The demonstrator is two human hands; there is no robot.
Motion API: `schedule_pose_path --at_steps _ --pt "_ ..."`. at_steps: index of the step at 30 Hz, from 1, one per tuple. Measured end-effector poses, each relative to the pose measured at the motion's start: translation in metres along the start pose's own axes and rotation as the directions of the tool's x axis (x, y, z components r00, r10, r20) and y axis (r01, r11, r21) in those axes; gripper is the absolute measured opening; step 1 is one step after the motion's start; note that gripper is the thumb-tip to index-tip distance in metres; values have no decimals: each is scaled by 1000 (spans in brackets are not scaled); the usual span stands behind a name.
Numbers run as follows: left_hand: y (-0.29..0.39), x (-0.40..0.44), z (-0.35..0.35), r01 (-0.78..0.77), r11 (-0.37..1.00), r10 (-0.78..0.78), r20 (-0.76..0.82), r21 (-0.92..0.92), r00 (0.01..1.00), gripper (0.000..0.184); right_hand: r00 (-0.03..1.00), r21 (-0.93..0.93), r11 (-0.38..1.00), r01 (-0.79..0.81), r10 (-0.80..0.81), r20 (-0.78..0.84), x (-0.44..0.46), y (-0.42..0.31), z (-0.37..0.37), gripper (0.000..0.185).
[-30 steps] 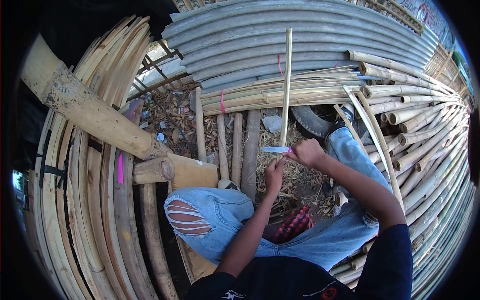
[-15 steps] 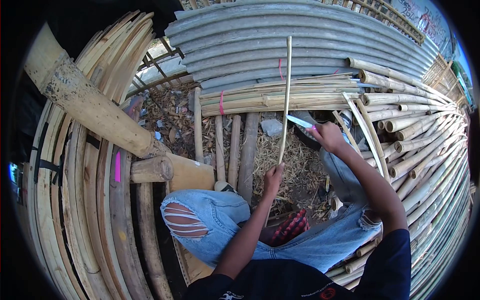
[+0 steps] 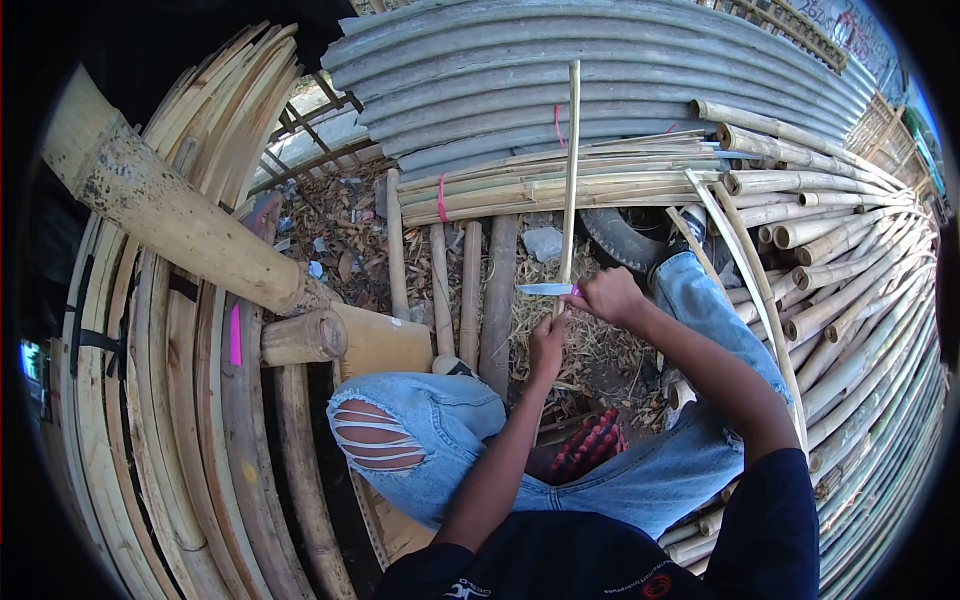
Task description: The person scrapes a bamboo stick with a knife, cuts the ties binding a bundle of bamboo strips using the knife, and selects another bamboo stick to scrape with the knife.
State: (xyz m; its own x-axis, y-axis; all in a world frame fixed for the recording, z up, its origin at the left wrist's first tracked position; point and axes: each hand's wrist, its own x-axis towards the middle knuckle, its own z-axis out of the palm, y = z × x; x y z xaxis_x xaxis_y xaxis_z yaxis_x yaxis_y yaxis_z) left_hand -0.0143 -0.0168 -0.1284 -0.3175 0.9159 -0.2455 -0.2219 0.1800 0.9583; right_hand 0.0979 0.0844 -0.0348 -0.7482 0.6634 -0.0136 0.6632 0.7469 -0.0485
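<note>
My left hand [image 3: 547,345] is closed around the lower part of a long, thin bamboo strip [image 3: 572,170], which stands nearly upright in view. My right hand [image 3: 610,296] grips the pink handle of a knife [image 3: 545,289]. The blade points left and lies across the strip, just above my left hand. Both hands are close together over the gap between my legs in torn jeans [image 3: 400,425]. A red and black patterned cloth [image 3: 590,445] lies below my left hand.
Thick bamboo poles [image 3: 810,235] are stacked at the right, split planks [image 3: 150,400] at the left. A bundle of strips [image 3: 540,190] lies before corrugated sheeting [image 3: 600,60], near a tire [image 3: 620,238]. A thick bamboo beam [image 3: 200,230] slants across the upper left.
Since half a second ago, my right hand and the knife have moved left and down, from beside the strip to across it near my left hand. My right leg has shifted too.
</note>
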Motion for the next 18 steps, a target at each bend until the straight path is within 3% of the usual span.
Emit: schedule_pose_path --at_steps 1,4,7,9,10,11,13,14,17,18 --pt "-5 3 1 -70 996 71 -16 47 997 23 999 5 1000 -18 18 33 1 0 -1 57" --pt "-13 2 -2 -93 990 98 -42 108 994 22 1000 -13 1000 1 -1 6 -8 -11 3 57" --pt "-13 -3 -2 -40 991 44 -27 127 999 22 998 -44 998 51 -50 26 -8 -7 0 56" --pt "0 -11 -5 -2 987 9 -40 160 999 26 970 53 979 -195 200 -138 10 12 -16 55" --pt "5 -14 -4 30 982 -21 -50 185 999 30 966 10 972 -234 234 -105 15 19 -24 55" --pt "6 -16 -3 30 983 -20 -54 182 998 30 968 8 973 -230 229 -105 12 17 -23 55" --pt "3 -13 -2 -76 970 87 -41 233 995 25 995 26 997 -75 76 -58 -2 8 -16 56" --pt "1 -10 0 -84 969 95 -37 232 995 25 998 -5 1000 10 -10 64 -11 0 -10 56" --pt "-3 -7 -3 -31 993 36 -42 114 998 28 986 -56 988 142 -136 96 -15 -1 -5 56" --pt "-2 -6 -5 -32 992 36 -38 119 999 28 999 -6 1000 2 -1 45 -9 1 -6 55"
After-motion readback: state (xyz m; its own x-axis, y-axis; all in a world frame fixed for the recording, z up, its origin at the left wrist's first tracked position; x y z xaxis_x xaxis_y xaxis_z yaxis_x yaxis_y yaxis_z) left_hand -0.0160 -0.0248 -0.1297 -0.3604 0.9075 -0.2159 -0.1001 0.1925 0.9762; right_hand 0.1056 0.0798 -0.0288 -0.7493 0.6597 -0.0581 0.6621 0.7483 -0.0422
